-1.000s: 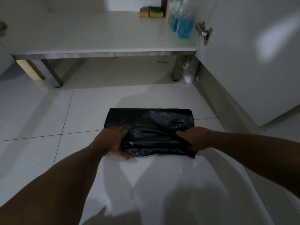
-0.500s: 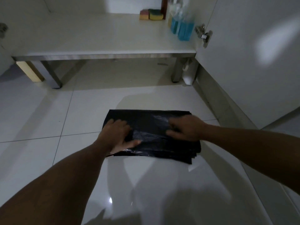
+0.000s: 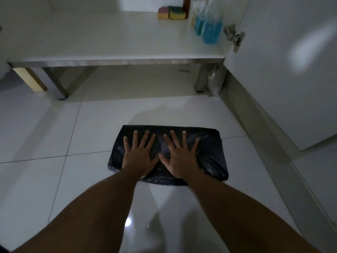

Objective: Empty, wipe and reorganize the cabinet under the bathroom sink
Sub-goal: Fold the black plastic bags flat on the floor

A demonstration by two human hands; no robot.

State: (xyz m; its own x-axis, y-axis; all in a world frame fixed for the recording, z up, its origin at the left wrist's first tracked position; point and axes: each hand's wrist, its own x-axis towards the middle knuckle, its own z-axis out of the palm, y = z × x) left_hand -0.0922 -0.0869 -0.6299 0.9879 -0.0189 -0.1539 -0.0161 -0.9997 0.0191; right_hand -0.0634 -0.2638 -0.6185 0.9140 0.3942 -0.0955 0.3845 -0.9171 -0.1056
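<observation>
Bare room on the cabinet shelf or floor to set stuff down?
Cabinet shelf: bare from its left end to the sponges, and along the front edge. Crowded at back right: sponges, blue bottles beside the door hinge. Floor tiles left of the black bag are bare; left hand and right hand cover the bag.

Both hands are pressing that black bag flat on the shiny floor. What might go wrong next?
The left hand and right hand lean flat on the black bag on glossy floor tile, so the slick plastic may slide. The folds look puffy, so they may spring open once released. The open cabinet door stands close on the right, easy to bump.
</observation>
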